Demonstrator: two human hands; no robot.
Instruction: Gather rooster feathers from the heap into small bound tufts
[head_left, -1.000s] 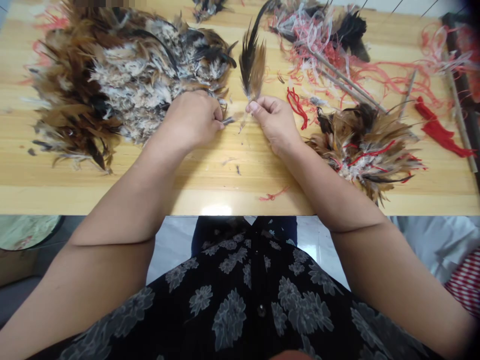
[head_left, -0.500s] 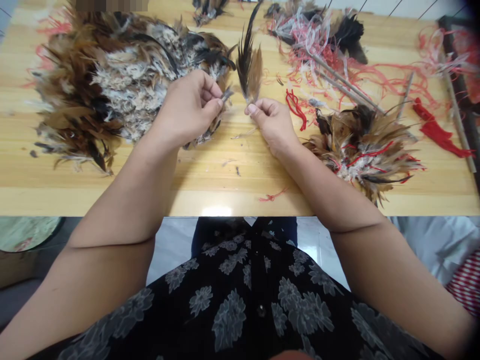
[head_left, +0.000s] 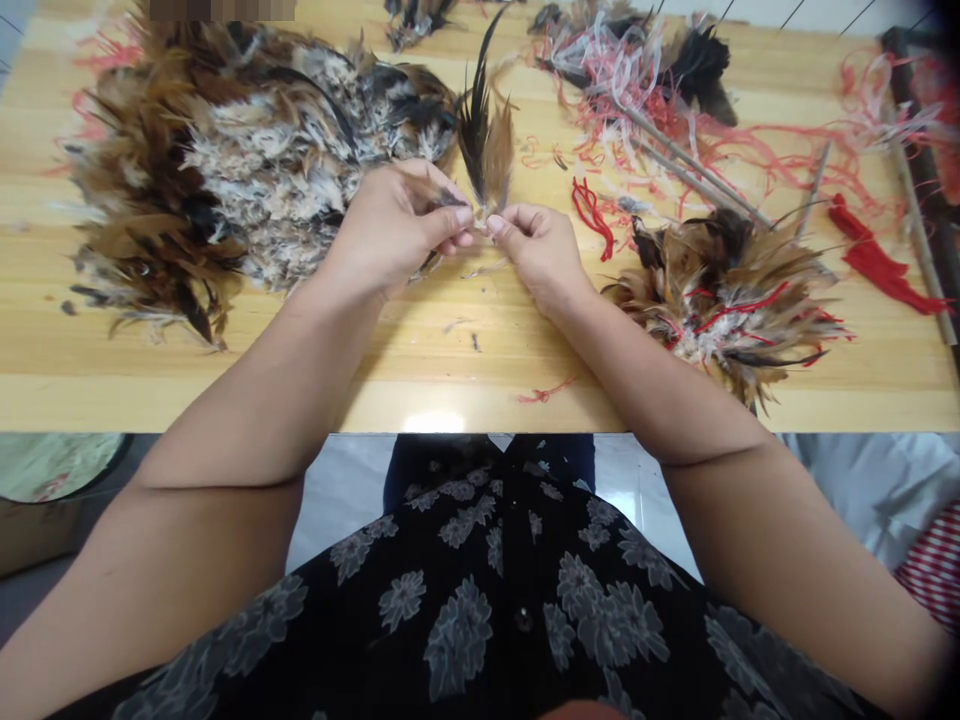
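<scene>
The right hand (head_left: 540, 240) pinches a small spray of black and brown feathers (head_left: 495, 155) by its base, thumb against finger, with the plumes standing up above the wooden table (head_left: 225, 390), between a broad pile of feathers (head_left: 277, 160) and a feather bundle laced with red yarn (head_left: 727, 300). The left hand (head_left: 420, 215) has a narrow pinch on a loose brownish feather (head_left: 429, 192), its fingertips just beside the right thumb; whether the two hands touch, I cannot tell. The likeliest trouble, I judge, is slipping: quills are slim and smooth, and only a short length at the base seems gripped, so a slack thumb could let the spray fan apart or drop a plume. With the fingertips so close, a nudge from the left could also twist the spray out of line (its base is hidden by fingers, so a crooked quill might go unseen). The left hand reaches over the edge of the pile, where a low wrist could drag fluff along. The red strands (head_left: 596, 215) near the right hand could snag if it swung outward.
</scene>
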